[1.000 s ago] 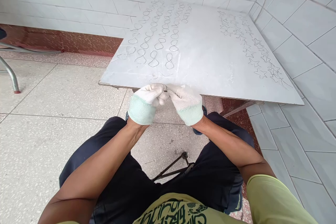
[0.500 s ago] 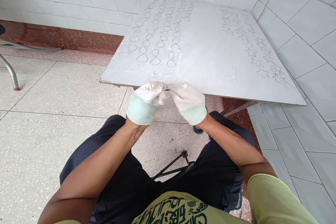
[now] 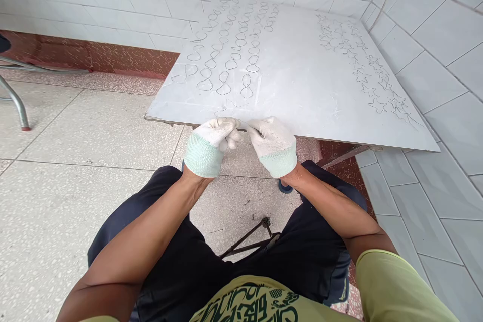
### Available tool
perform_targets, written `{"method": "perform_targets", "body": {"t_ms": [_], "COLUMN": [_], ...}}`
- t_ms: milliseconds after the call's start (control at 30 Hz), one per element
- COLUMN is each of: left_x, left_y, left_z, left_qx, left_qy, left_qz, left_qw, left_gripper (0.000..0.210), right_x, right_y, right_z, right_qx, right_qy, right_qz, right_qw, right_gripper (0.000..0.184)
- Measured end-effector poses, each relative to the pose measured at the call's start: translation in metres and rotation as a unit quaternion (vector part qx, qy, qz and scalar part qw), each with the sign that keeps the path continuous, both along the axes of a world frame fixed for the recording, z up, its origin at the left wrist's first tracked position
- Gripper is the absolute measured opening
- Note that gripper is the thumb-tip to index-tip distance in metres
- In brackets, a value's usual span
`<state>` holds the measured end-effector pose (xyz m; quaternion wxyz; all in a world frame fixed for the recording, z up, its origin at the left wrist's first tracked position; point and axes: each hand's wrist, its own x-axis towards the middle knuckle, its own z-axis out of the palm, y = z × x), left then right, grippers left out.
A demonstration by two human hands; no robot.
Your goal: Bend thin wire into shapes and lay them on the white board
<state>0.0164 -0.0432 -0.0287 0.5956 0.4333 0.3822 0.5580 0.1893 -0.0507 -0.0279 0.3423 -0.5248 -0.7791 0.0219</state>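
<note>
My left hand [image 3: 217, 136], in a white glove with a pale green cuff, is closed in a pinch at the board's near edge. Opposite it, my right hand [image 3: 271, 141] in a matching glove also pinches, fingertips pointing left. Between the fingertips runs a thin wire [image 3: 243, 123], partly hidden by the gloves. Just beyond my hands a thin curved line of wire [image 3: 225, 109] shows against the board; whether it joins the held wire I cannot tell. Closest on the board is a wire figure-eight [image 3: 246, 85].
The white board [image 3: 294, 90] carries rows of figure-eight wire shapes on the left and star-shaped wires [image 3: 377, 105] on the right. Tiled walls [image 3: 426, 50] meet behind it. A metal chair leg [image 3: 18, 105] stands far left; a dark metal frame [image 3: 249, 241] lies between my legs.
My right hand has shifted slightly right, widening the small gap between the fingertips, where the thin wire now shows. My left hand stays nearly in place.
</note>
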Motion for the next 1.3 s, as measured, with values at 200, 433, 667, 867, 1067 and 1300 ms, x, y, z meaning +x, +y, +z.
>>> {"method": "perform_targets", "body": {"t_ms": [200,433,667,867,1067,1300], "left_x": [0.000,-0.002,-0.010,-0.019,-0.022,-0.022], "left_y": [0.000,0.000,0.011,0.017,0.022,0.023], "left_z": [0.001,0.004,0.001,-0.010,-0.003,-0.001], "left_qx": [-0.004,-0.025,-0.039,-0.090,-0.059,-0.010], "left_qy": [0.013,0.019,0.060,0.108,0.114,0.031], "left_qz": [0.002,-0.009,-0.081,-0.144,-0.116,-0.030], "left_qw": [1.000,0.999,0.994,0.980,0.985,0.999], "left_gripper": [0.028,0.028,0.037,0.035,0.035,0.032], "right_x": [0.005,0.017,0.028,0.037,0.039,0.020], "right_y": [0.002,0.009,0.019,0.026,0.015,0.003], "right_z": [-0.005,0.001,0.021,0.022,0.040,0.022], "right_qx": [0.048,-0.014,-0.018,-0.044,-0.114,-0.198], "right_qy": [-0.021,-0.081,-0.196,-0.236,-0.105,0.251], "right_qz": [0.020,0.068,0.169,0.261,0.196,-0.017], "right_qw": [0.998,0.994,0.966,0.935,0.968,0.947], "right_gripper": [0.044,0.039,0.030,0.028,0.045,0.044]}}
